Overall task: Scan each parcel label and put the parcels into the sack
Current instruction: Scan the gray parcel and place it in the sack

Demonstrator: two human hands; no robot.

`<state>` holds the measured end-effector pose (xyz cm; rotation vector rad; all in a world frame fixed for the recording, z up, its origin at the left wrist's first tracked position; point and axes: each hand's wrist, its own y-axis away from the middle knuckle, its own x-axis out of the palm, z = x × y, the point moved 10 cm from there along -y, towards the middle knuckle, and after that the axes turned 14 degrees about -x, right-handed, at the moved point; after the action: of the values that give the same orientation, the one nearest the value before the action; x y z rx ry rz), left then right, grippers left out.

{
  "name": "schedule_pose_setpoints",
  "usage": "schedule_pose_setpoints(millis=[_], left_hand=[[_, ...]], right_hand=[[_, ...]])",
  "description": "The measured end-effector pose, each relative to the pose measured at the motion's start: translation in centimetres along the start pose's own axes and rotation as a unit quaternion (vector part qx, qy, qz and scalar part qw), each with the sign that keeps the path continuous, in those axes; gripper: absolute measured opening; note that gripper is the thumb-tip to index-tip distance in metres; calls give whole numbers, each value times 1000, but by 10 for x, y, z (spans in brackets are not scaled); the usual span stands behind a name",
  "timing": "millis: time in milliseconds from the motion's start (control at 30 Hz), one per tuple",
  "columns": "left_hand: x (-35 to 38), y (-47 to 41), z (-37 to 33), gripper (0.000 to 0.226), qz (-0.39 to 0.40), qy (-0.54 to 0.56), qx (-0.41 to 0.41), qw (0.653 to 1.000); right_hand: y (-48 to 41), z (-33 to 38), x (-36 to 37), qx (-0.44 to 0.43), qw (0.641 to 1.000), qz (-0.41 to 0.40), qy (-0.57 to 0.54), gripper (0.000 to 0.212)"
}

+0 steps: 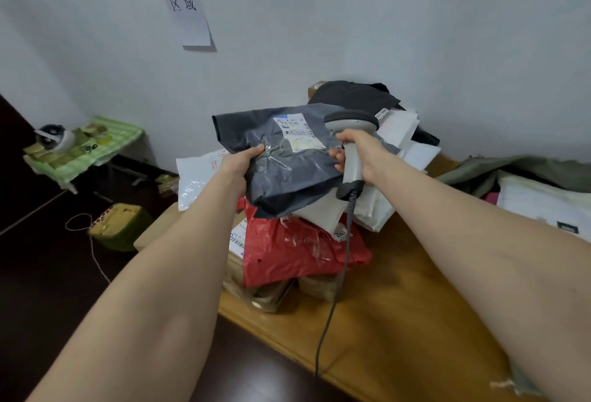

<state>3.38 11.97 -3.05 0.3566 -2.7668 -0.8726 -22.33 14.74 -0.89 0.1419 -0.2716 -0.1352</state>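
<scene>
White wall (351, 17) at the back, dark floor (48, 273) left of the wooden table (399, 305). Table runs along the right and carries everything relevant.

Parcel pile (319, 225) sits at the table's far-left end against the wall: cardboard boxes (256, 289) at the bottom, red bag (297, 251) on them, white mailers (393, 145) and a black parcel (351, 94) above and behind.

Olive-green sack (479, 174) lies crumpled on the table's far-right side, well apart from the hands.

Grey parcel (287, 171) is held up above the table over the pile, label side up, tilted toward the camera.

Left hand (240, 161) grips the grey parcel's left edge, thumb on top, other fingers hidden underneath.

Right hand (361, 152) is wrapped round the handle of the scanner (350, 145). Scanner head is just beside the right edge of the label (295, 126), above the parcel. Its cable (339, 273) hangs down to the table's near edge.

Paper sign (182, 1) is on the wall, high and left of the table. Green-clothed side table (96, 145) stands on the floor far left of the table.
</scene>
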Motion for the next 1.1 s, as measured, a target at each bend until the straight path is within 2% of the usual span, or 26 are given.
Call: schedule_pose_setpoints(millis=[167,333,400,500,633,700,767,900,1033,1100], left_hand=[[10,39,10,36,24,65,67,995],[47,77,18,22,70,88,106,988],[69,87,22,26,85,91,101,987],[114,97,37,25,112,86,90,986],[191,107,73,41,125,101,70,985],[238,115,100,36,140,106,53,983],[289,127,133,25,166,103,15,981],[371,137,193,34,208,40,-45,976],[428,154,224,37,300,-93,-73,947],[443,157,222,58,368,-98,-73,922]], right_hand=[[39,-4,-33,-7,999,-48,-24,11],[67,3,-75,-1,995,-71,-76,13],[75,12,-94,-9,992,-84,-88,18],[85,27,-131,-28,988,-105,-113,40],[94,41,-190,-17,981,-105,-165,25],[95,45,-227,-7,978,-114,-172,21],[91,47,-274,1,977,-138,-161,22],[85,40,-373,24,974,-198,-106,27],[81,38,-455,50,966,-248,-56,47],[73,36,-495,45,962,-266,-44,75]])
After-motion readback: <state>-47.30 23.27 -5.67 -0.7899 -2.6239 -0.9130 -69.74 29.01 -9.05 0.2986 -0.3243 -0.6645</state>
